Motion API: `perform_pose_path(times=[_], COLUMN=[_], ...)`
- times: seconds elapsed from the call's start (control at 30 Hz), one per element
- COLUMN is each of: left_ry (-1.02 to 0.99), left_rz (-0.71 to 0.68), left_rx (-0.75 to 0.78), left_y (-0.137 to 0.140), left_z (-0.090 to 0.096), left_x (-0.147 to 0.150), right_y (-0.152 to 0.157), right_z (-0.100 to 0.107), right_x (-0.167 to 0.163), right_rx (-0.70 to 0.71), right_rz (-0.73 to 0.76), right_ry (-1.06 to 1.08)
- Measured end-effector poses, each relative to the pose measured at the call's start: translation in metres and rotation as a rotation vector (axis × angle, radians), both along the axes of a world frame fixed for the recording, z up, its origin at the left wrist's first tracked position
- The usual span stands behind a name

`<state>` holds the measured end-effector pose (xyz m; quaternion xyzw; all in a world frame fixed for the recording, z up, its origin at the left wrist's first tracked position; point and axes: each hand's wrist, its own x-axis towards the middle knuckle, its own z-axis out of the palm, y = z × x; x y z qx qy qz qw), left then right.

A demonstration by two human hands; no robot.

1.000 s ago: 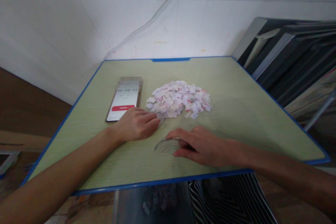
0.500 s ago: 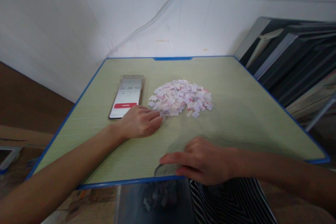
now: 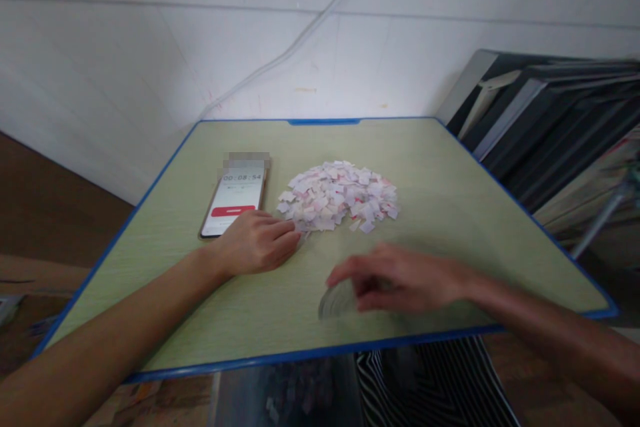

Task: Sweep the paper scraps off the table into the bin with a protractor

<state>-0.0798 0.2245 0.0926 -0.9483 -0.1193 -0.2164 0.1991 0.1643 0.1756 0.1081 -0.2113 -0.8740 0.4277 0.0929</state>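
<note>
A heap of small white and pinkish paper pieces [image 3: 337, 195] lies in the middle of the table [image 3: 200, 320]. My left hand [image 3: 263, 241] rests at its near-left edge, fingers curled together; what they hold, if anything, is hidden. Small scraps lie by its fingertips. My right hand [image 3: 400, 278], smeared by motion, is over the near part of the table. Its index finger and thumb are on a clear, round-edged piece with curved lines [image 3: 333, 305], which looks like a protractor; blur hides its exact kind.
A phone [image 3: 235, 197] showing a running timer lies just beyond my left wrist. Dark flat panels [image 3: 540, 113] lean at the right of the table. Below the front edge is a clear container [image 3: 290, 393] with scraps inside, beside black-and-white striped fabric [image 3: 435, 380].
My right hand has moved up and to the right from the table's front edge, bringing the clear piece along. My left hand stays by the heap. The view has tilted slightly.
</note>
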Motion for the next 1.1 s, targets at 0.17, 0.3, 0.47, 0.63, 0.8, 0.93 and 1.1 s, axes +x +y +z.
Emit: perform_pose_path(times=[0.17,0.3,0.47,0.63,0.8,0.93,1.1], left_ry=[-0.018,-0.023,-0.012,-0.012,-0.006,-0.007,-0.013], left_rz=[-0.013,-0.010,-0.013,-0.018,-0.017,-0.020,-0.022], left_rx=[-0.007,-0.012,-0.022,-0.010,-0.009,-0.014,-0.015], left_y=[-0.001,-0.001,-0.001,-0.001,-0.001,-0.001,-0.001], left_z=[0.001,0.000,0.001,0.001,0.001,0.002,0.002], left_x=[0.000,-0.001,-0.001,-0.001,0.000,0.000,0.000], right_y=[0.044,0.055,0.051,0.051,0.049,0.045,0.041], right_z=[0.012,0.013,0.015,0.019,0.019,0.014,0.010], right_x=[0.051,0.068,0.064,0.066,0.063,0.051,0.045], right_rx=[-0.313,-0.219,0.048,0.083,0.091,0.156,0.192], right_rz=[-0.245,-0.392,-0.357,-0.361,-0.275,-0.361,-0.321], right_ry=[0.010,0.046,-0.019,-0.034,-0.068,0.024,0.020])
